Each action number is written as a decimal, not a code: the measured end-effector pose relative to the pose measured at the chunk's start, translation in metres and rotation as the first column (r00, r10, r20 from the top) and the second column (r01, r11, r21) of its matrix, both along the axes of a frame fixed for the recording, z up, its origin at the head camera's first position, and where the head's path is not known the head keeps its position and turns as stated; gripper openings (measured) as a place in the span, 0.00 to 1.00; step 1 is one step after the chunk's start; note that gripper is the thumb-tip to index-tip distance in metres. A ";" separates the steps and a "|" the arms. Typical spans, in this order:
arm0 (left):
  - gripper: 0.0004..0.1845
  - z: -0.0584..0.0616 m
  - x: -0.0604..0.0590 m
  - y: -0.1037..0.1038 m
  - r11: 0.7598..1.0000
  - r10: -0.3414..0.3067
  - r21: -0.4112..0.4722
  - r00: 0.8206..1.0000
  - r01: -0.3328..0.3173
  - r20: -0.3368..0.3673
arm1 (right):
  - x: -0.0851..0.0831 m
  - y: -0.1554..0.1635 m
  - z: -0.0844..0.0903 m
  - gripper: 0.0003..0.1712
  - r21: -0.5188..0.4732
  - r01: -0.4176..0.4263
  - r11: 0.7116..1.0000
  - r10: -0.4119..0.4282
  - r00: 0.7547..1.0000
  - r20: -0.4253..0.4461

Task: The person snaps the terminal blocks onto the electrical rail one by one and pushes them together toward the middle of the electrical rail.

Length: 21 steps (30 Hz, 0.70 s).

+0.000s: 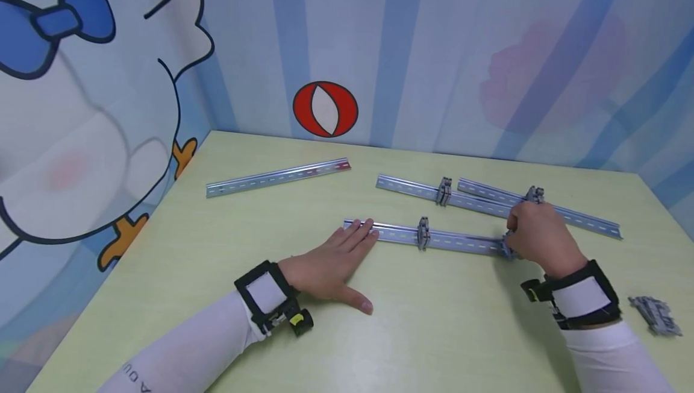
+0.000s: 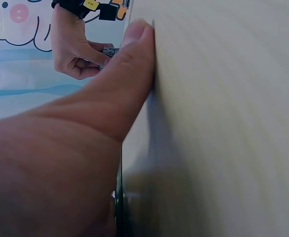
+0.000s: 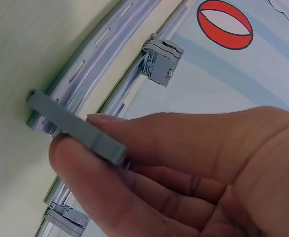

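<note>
A slotted metal DIN rail point(image 1: 461, 242) lies across the front middle of the table, carrying a grey terminal block point(image 1: 423, 234) near its centre. With fingers stretched out flat, my left hand point(image 1: 328, 266) rests on the rail's left end, its thumb spread to the side on the table. At the opposite end, my right hand point(image 1: 542, 236) pinches another grey terminal block point(image 3: 77, 126) between thumb and index finger. That block sits at the rail's end in the right wrist view; whether it is clipped on, I cannot tell. In the left wrist view the left thumb point(image 2: 129, 69) hides the rail.
Behind lie two more rails, one point(image 1: 403, 185) with a terminal block point(image 1: 444, 191), the other point(image 1: 591, 222) with blocks point(image 1: 535, 194) partly behind my right hand. A bare rail point(image 1: 276, 178) lies back left. Several loose terminal blocks point(image 1: 656, 316) sit at the right. A printed wall point(image 1: 347, 49) borders the table.
</note>
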<state>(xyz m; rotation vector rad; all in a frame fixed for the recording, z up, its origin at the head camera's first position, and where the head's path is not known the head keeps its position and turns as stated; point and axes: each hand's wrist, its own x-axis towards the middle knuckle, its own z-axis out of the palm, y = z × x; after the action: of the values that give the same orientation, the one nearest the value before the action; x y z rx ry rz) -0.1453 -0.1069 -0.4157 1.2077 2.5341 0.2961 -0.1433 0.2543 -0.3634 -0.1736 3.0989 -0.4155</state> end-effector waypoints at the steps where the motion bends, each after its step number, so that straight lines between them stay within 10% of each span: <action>1: 0.66 0.000 0.000 0.000 1.000 -0.001 -0.001 1.000 0.001 0.001 | 0.000 0.000 0.000 0.16 0.001 -0.001 1.000 0.001 1.000 -0.001; 21: 0.66 0.002 0.000 0.001 1.000 0.002 -0.005 1.000 -0.002 0.004 | -0.004 0.000 -0.002 0.26 0.020 -0.059 0.998 0.059 0.998 0.000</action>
<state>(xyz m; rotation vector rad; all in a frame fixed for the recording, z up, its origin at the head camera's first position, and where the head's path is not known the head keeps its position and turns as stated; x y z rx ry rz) -0.1449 -0.1060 -0.4135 1.2015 2.5311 0.2929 -0.1471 0.2541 -0.3652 -0.2635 3.0880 -0.3830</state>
